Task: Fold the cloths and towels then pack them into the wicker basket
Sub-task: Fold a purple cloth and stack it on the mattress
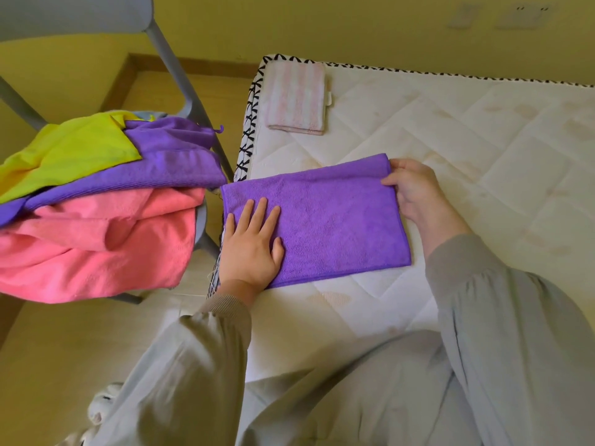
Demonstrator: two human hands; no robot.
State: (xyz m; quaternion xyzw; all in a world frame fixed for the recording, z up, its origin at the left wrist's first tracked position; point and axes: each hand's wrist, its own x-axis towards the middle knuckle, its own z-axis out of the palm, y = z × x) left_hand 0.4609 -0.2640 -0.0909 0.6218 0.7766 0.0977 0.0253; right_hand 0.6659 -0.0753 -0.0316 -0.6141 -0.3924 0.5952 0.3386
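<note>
- My left hand [252, 243] lies flat on the left end of the purple cloth [338, 220], fingers [260, 214] straight and spread, pressing it down.
- My right hand [415, 191] pinches the cloth's right edge near the far corner, thumb [388, 181] on top and the other fingers curled out of sight underneath.
- The cloth lies as a folded rectangle near the left edge of the mattress [450, 140]. It looks like light, limp microfibre with a fine nap. I judge it will sag unless taken by an edge or corner, and should grip itself enough to hold a crease.
- The mattress is white and quilted in diamonds, with black-and-white piping; it looks soft but flat enough to smooth against.
- A striped towel [296, 98], pale pink and thicker, sits folded square at the far left corner.
- A loose pile [96, 246] of pink, purple and yellow cloths slumps on a grey chair [180, 69] to my left.
- No basket is in view.
</note>
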